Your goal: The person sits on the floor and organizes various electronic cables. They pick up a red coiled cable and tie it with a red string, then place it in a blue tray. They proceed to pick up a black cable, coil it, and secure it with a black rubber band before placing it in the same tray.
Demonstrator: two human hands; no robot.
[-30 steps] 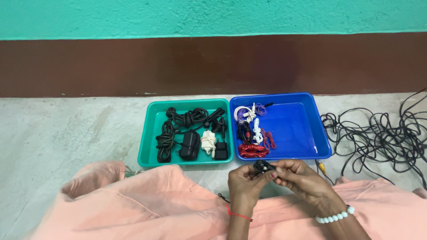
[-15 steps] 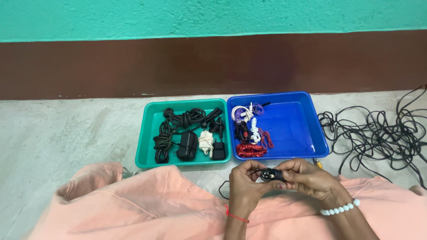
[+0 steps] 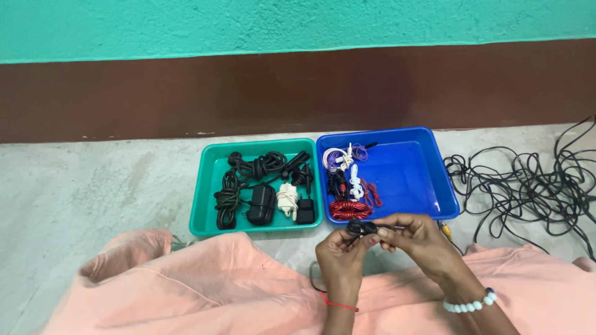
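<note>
We grip a small coiled black cable between the left hand and right hand, fingers closed on it, just in front of the blue tray. We judge the coil is being bundled. Next, keep its loops tight.

two trays, one green tray and one blue tray, and two hands, left hand and right hand.

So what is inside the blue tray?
In the blue tray, small coiled cables lie along its left side: purple, white, black and red. The rest shows bare blue bottom. The right hand covers part of the near rim, and whatever lies under the bundles is hidden.
</note>
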